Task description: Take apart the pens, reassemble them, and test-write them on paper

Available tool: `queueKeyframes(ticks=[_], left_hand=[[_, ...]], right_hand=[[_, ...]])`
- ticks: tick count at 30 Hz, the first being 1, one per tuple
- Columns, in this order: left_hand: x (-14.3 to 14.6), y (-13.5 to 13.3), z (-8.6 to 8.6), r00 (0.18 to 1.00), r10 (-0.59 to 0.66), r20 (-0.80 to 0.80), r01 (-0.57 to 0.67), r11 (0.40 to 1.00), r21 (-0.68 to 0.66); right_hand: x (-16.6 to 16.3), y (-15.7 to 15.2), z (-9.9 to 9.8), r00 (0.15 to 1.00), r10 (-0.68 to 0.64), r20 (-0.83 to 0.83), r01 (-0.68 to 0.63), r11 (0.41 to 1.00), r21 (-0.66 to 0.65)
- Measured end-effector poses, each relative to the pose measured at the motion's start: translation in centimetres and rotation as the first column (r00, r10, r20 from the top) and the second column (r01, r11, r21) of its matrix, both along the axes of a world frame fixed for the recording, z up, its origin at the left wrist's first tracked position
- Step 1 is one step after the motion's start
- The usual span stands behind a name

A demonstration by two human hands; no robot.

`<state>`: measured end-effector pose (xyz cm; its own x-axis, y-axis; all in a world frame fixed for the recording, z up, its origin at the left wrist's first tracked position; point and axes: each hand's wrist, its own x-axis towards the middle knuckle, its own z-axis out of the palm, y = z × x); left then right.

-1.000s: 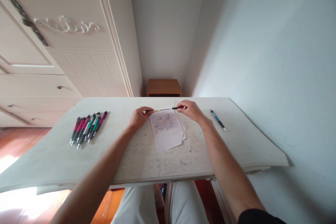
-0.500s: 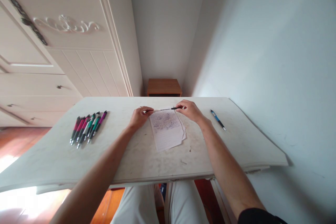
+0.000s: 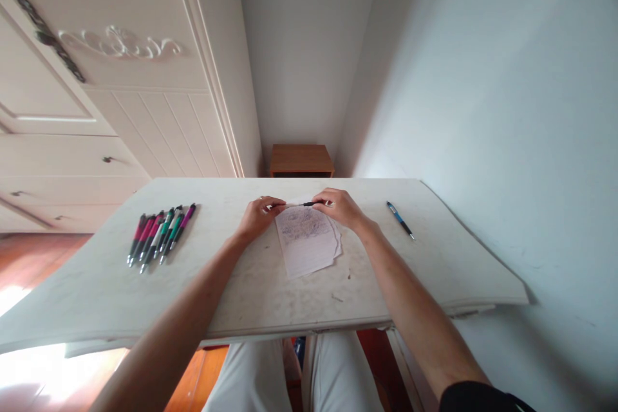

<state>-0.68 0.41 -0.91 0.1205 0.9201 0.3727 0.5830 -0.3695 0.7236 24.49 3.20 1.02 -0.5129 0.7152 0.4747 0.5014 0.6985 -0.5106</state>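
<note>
I see a white table. The left hand and the right hand each pinch one end of a thin pen, held just over the paper. More pens lie far left.

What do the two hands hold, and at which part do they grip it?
Both hold one thin pen level above the scribbled paper: the left hand pinches its pale end, the right hand its dark end.

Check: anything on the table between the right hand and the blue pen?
Nothing; head view shows bare tabletop between the right hand and the blue pen.
</note>
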Motion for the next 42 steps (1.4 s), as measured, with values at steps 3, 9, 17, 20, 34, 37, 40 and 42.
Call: queueKeyframes(ticks=[3,9,17,20,34,37,40,42], left_hand=[[0.1,0.0,-0.1,1.000,-0.017,0.004,0.017,1.000,0.005],[0.2,-0.3,0.2,1.000,-0.026,0.013,0.026,1.000,0.002],[0.2,-0.2,-0.1,1.000,-0.019,0.010,0.018,0.999,0.038],[0.1,-0.1,-0.2,0.999,-0.037,0.013,0.036,0.998,0.056],[0.3,-0.5,0.4,0.998,-0.061,0.016,0.060,0.996,0.065],[0.3,-0.6,0.4,0.997,-0.067,0.031,0.064,0.995,0.082],[0.3,-0.6,0.5,0.998,-0.039,0.048,0.035,0.996,0.085],[0.2,-0.6,0.6,0.998,-0.026,0.066,0.020,0.997,0.080]], right_hand=[[-0.4,-0.1,-0.1,1.000,0.009,-0.004,-0.009,1.000,0.017],[-0.8,-0.3,-0.2,1.000,0.017,-0.006,-0.016,1.000,0.019],[-1.0,-0.2,-0.5,0.999,0.023,-0.042,-0.022,1.000,0.020],[-1.0,-0.2,-0.6,0.998,0.022,-0.052,-0.022,1.000,0.003],[-1.2,-0.3,-0.5,0.997,0.059,-0.043,-0.059,0.998,0.011],[-1.5,-0.4,-0.7,0.997,0.054,-0.061,-0.052,0.998,0.025],[-1.9,-0.5,-0.9,0.996,0.018,-0.091,-0.018,1.000,0.001],[-2.2,-0.6,-1.0,0.994,0.007,-0.105,-0.010,1.000,-0.027]])
